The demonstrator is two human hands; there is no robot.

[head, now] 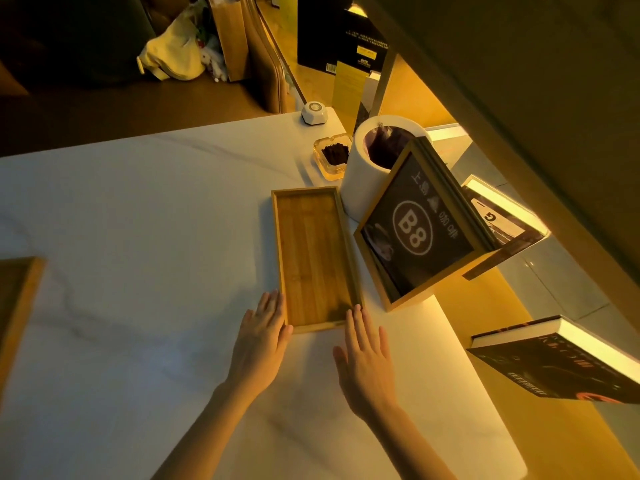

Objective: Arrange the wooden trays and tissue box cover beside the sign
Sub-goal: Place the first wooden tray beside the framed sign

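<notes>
A long, shallow wooden tray (313, 258) lies on the white marble table (138, 220), just left of the framed "B8" sign (415, 230). My left hand (261, 336) rests flat against the tray's near left corner, fingers together and extended. My right hand (367, 358) lies flat at the tray's near right corner, fingertips touching its rim. Neither hand grips anything. Another wooden piece (17, 306) is cut off by the left edge of the view; I cannot tell whether it is a tray or the tissue box cover.
Behind the sign stands a white cylindrical bin (360, 181) with a dark liner. A glass ashtray (332, 155) and a white call button (314, 113) sit at the table's far edge. Books (554, 362) hang off the ledge at right.
</notes>
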